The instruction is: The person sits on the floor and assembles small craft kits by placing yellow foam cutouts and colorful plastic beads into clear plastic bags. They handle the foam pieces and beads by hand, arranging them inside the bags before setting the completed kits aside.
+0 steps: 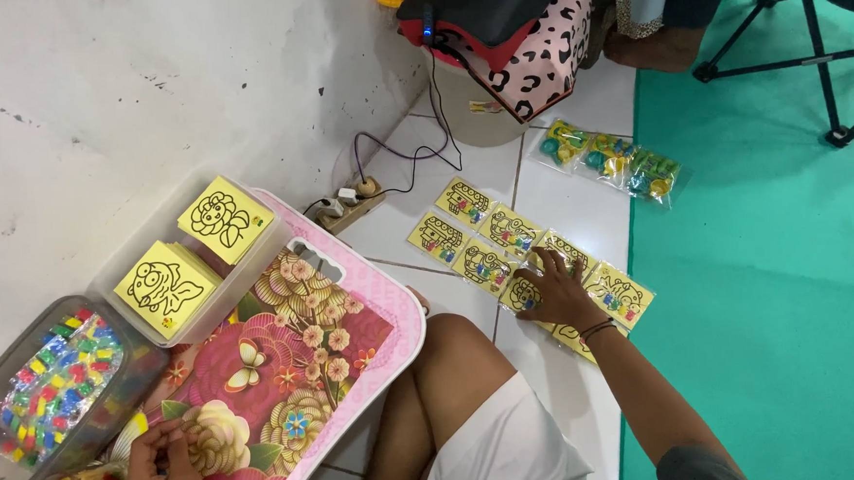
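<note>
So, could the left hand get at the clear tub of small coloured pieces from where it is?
Probably yes: the left hand rests on the floral tray right beside the clear tub, whose top is open, with nothing between them.

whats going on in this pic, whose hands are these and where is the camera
The camera sits on a person's head and looks down, so both hands are that person's own; they sit on a tiled floor. The right hand rests flat on yellow picture packets laid in rows on the tiles. The left hand is at the near edge of a pink flowered tray table; whether it holds anything is unclear. A clear tub holds two stacks of yellow drawing cards, and another box holds small coloured pieces.
</note>
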